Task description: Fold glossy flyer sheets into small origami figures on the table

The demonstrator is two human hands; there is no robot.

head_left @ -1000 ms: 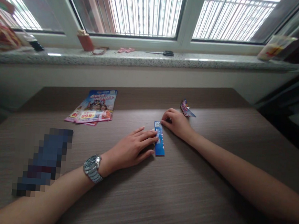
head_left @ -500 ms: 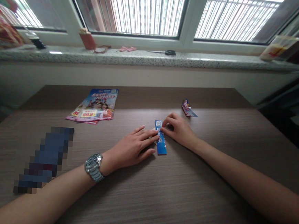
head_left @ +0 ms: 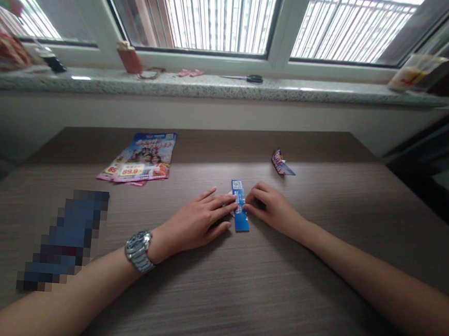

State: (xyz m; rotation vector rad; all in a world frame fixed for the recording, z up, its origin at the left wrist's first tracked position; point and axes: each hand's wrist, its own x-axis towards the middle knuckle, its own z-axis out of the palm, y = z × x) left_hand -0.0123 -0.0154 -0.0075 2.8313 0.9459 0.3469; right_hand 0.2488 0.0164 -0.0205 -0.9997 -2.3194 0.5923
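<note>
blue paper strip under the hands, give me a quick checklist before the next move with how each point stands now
1) Left hand steadying the blue paper strip: ok, its fingertips rest on the strip.
2) Right hand in place: ok, its fingertips are at the strip's right edge.
3) Right fingertips gripping the paper: cannot tell, too small to see.
4) Folds pressed flat all along: cannot tell, the left fingers cover part.
5) Flyers away from the strip: ok, off to the left.
6) Folded paper piece apart from the right hand: ok, it lies beyond it.
</note>
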